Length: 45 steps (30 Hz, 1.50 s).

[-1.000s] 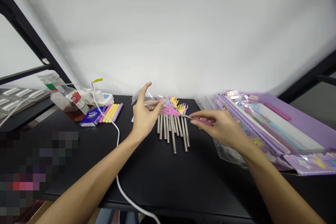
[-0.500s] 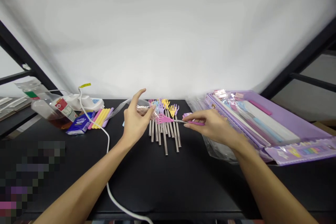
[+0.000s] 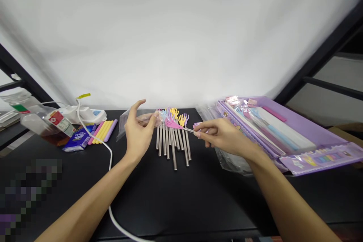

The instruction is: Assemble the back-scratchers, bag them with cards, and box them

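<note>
Pink scratcher [image 3: 172, 123] above piled scratchers [image 3: 174, 155] on desk [image 3: 181, 196]. Right hand [image 3: 224, 136]: fingers pinched on shaft [image 3: 188, 130]. Left hand [image 3: 138, 136]: index raised, other fingers apparently closed on bag [image 3: 122, 124]. Probably light, stiff; shaft likely slick. Best hold: shaft, not prongs [image 3: 168, 122].

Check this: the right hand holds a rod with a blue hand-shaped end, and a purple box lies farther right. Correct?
Not blue: the head view shows the right hand holding a rod with a pink hand-shaped end. The rest stands.
</note>
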Tool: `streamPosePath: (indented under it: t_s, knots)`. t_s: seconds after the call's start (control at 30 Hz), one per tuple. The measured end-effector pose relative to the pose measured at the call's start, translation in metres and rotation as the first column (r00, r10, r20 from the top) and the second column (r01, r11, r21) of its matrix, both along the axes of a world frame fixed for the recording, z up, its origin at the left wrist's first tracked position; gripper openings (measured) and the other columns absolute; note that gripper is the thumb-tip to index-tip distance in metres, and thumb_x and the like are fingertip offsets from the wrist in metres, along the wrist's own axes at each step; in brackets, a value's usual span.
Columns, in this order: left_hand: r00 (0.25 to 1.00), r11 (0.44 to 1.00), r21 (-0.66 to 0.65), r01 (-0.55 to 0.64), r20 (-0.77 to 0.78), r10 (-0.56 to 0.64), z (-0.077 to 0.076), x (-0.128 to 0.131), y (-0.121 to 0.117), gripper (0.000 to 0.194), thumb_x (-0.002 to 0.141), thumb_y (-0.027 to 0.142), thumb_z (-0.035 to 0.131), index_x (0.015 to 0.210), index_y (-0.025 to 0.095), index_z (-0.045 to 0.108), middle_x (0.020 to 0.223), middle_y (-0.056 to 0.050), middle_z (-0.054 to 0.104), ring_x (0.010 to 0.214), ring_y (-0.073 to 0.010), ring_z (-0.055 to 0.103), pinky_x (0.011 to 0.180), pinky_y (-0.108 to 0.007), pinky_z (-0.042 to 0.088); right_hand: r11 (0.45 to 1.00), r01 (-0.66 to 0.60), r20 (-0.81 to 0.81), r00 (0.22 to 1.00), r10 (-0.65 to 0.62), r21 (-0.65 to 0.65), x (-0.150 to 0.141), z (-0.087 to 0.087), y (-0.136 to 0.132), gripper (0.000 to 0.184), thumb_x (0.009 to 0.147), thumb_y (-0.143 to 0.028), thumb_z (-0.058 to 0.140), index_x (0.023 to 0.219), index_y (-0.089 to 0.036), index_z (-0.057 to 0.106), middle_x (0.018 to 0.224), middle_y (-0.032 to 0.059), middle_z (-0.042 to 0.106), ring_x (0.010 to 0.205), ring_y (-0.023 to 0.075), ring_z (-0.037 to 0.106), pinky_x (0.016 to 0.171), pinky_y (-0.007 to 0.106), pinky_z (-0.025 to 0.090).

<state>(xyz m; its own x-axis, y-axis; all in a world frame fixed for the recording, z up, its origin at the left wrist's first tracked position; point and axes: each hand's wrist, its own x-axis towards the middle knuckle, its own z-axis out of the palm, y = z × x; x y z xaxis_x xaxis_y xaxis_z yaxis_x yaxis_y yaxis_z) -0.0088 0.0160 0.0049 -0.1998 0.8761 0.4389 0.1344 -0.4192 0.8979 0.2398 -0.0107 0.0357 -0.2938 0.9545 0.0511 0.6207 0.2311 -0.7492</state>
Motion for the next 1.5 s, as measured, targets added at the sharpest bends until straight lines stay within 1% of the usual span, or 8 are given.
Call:
streamPosePath:
  t_s: [0.2, 0.4, 0.57, 0.77, 0.93, 1.1, 1.23, 1.5]
  knots:
    - [0.996, 0.996, -0.032, 0.084, 0.03, -0.083, 0.0, 0.004, -0.004, 0.064, 0.082, 0.036, 0.077, 0.139, 0.024, 0.05, 0.081, -0.002, 0.072, 0.085, -0.024, 0.077, 0.076, -0.036, 0.066, 0.998, -0.046, -0.038, 0.998, 0.045, -0.038, 0.003, -0.003, 0.002, 0.029, 0.088, -0.043, 0.067, 0.101, -0.02, 0.078, 0.066, 0.0026, 0.072, 0.054, 0.0162, 0.066, 0.052, 0.028, 0.051]
    - [0.996, 0.993, -0.073, 0.092, -0.014, -0.094, 0.001, 0.013, -0.009, 0.069, 0.076, 0.031, 0.081, 0.138, 0.025, 0.052, 0.085, 0.0, 0.068, 0.07, -0.018, 0.074, 0.068, -0.03, 0.066, 0.978, 0.029, -0.052, 0.998, -0.019, 0.206, -0.004, -0.007, 0.006, 0.017, 0.085, -0.034, 0.071, 0.096, -0.022, 0.077, 0.095, 0.0071, 0.078, 0.086, 0.0228, 0.072, 0.083, 0.039, 0.057]
    - [0.982, 0.98, -0.076, 0.183, 0.052, -0.179, -0.006, 0.016, -0.006, 0.067, 0.076, 0.036, 0.082, 0.136, 0.027, 0.054, 0.098, -0.003, 0.065, 0.074, -0.0178, 0.074, 0.069, -0.031, 0.066, 0.999, -0.04, -0.299, 0.953, 0.049, 0.036, -0.021, -0.011, 0.0, 0.021, 0.083, -0.032, 0.075, 0.087, -0.021, 0.058, 0.075, -0.0018, 0.064, 0.064, 0.0132, 0.064, 0.06, 0.028, 0.053]
    - [0.988, 0.998, -0.025, 0.06, 0.146, -0.055, -0.005, -0.002, 0.009, 0.071, 0.077, 0.036, 0.081, 0.14, 0.028, 0.05, 0.088, -0.001, 0.064, 0.076, -0.0188, 0.073, 0.075, -0.036, 0.066, 0.948, -0.241, -0.312, 0.935, 0.168, -0.21, 0.009, 0.002, 0.0, 0.031, 0.083, -0.033, 0.077, 0.106, -0.021, 0.06, 0.081, 0.0016, 0.072, 0.076, 0.0171, 0.072, 0.074, 0.034, 0.06]
    - [0.971, 0.992, -0.053, 0.111, 0.217, -0.097, -0.006, 0.001, 0.008, 0.071, 0.075, 0.037, 0.082, 0.139, 0.031, 0.05, 0.095, -0.002, 0.063, 0.084, -0.0193, 0.073, 0.078, -0.037, 0.066, 0.948, -0.257, -0.317, 0.929, 0.189, -0.189, 0.015, 0.003, 0.002, 0.036, 0.081, -0.036, 0.079, 0.111, -0.019, 0.069, 0.089, 0.0069, 0.078, 0.077, 0.0185, 0.074, 0.075, 0.034, 0.062]
    - [0.954, 0.961, -0.127, 0.244, 0.209, -0.215, -0.005, 0.011, 0.0, 0.056, 0.076, 0.039, 0.082, 0.126, 0.025, 0.061, 0.097, -0.003, 0.063, 0.078, -0.0135, 0.069, 0.078, -0.031, 0.065, 0.975, -0.218, -0.304, 0.932, 0.197, -0.037, -0.007, -0.003, -0.003, 0.029, 0.08, -0.037, 0.08, 0.102, -0.019, 0.073, 0.07, 0.0023, 0.075, 0.06, 0.0163, 0.071, 0.061, 0.03, 0.06]
    - [0.932, 0.94, -0.138, 0.312, 0.238, -0.274, -0.003, 0.01, 0.0, 0.044, 0.076, 0.04, 0.082, 0.113, 0.022, 0.065, 0.084, 0.001, 0.062, 0.074, -0.0129, 0.067, 0.075, -0.03, 0.064, 0.965, -0.203, -0.279, 0.929, 0.243, 0.166, -0.016, -0.007, -0.005, 0.024, 0.08, -0.039, 0.08, 0.095, -0.02, 0.075, 0.073, 0.0026, 0.075, 0.061, 0.0172, 0.071, 0.06, 0.032, 0.059]
    - [0.863, 0.848, -0.18, 0.498, 0.013, -0.504, -0.002, 0.02, -0.017, 0.036, 0.081, 0.038, 0.078, 0.112, 0.024, 0.067, 0.106, -0.005, 0.068, 0.068, -0.0123, 0.065, 0.061, -0.025, 0.059, 0.83, -0.055, 0.012, 0.998, 0.058, 0.555, -0.023, -0.021, -0.002, 0.029, 0.082, -0.045, 0.078, 0.087, -0.02, 0.063, 0.068, -0.0014, 0.055, 0.058, 0.0128, 0.048, 0.055, 0.028, 0.04]
